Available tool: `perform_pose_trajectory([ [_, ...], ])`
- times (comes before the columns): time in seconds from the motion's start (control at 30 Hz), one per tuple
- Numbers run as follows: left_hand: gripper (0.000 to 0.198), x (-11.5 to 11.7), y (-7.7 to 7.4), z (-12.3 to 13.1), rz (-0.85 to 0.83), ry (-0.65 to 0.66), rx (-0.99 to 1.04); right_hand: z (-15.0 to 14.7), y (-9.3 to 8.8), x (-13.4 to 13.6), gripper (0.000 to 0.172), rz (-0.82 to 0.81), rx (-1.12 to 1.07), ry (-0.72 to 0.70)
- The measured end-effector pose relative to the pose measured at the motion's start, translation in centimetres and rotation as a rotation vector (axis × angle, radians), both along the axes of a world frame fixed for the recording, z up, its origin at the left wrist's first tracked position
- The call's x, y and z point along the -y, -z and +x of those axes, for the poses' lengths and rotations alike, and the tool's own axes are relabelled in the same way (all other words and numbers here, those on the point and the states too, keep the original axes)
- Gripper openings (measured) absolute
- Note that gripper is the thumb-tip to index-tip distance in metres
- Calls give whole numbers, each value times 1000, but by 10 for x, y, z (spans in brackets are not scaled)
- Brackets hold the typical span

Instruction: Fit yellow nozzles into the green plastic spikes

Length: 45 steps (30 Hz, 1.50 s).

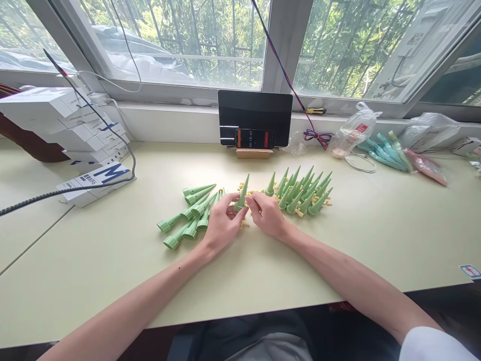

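Observation:
My left hand (219, 220) grips a green plastic watering spike (243, 193) near its wide base, with the point upward. Close beside it, my right hand (268, 214) has thumb and fingers pinched together; whatever lies between them is hidden. Left of my left hand, several green spikes (190, 210) lie on their sides, their open round ends towards me. On the right, a group of spikes (306, 193) stands point up, with small yellow valve-like pieces (299, 212) at their bases. More yellow pieces (244, 224) lie around and behind my hands, partly covered by them.
A phone (255, 139) showing a timer leans on a dark screen (255, 108) at the back. White boxes (93, 183) and a black cable (67, 188) are on the left. Plastic bags (355, 130) and tubes (389, 153) lie at the back right, below the windows.

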State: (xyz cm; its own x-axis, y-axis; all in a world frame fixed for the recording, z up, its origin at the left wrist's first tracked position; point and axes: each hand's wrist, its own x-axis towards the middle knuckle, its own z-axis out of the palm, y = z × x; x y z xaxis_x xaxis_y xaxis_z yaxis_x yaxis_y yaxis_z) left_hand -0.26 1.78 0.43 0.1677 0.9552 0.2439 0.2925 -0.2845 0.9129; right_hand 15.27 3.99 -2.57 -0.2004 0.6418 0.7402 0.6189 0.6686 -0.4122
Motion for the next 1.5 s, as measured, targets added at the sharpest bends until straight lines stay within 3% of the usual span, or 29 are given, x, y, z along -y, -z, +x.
perform_pose_trajectory([
  [0.43, 27, -2, 3, -2, 25, 8, 30, 0, 0, 1, 33, -136, -67, -58],
  [0.7, 34, -2, 2, 0, 137, 6, -22, 0, 0, 2, 22, -200, -148, -108],
  [1.3, 53, 0, -3, 2, 133, 51, -50, 0, -3, 6, 24, -201, -145, -113],
  [1.5, 48, -1, -1, 1, 112, 49, -41, -1, -2, 7, 26, -221, -147, -143],
])
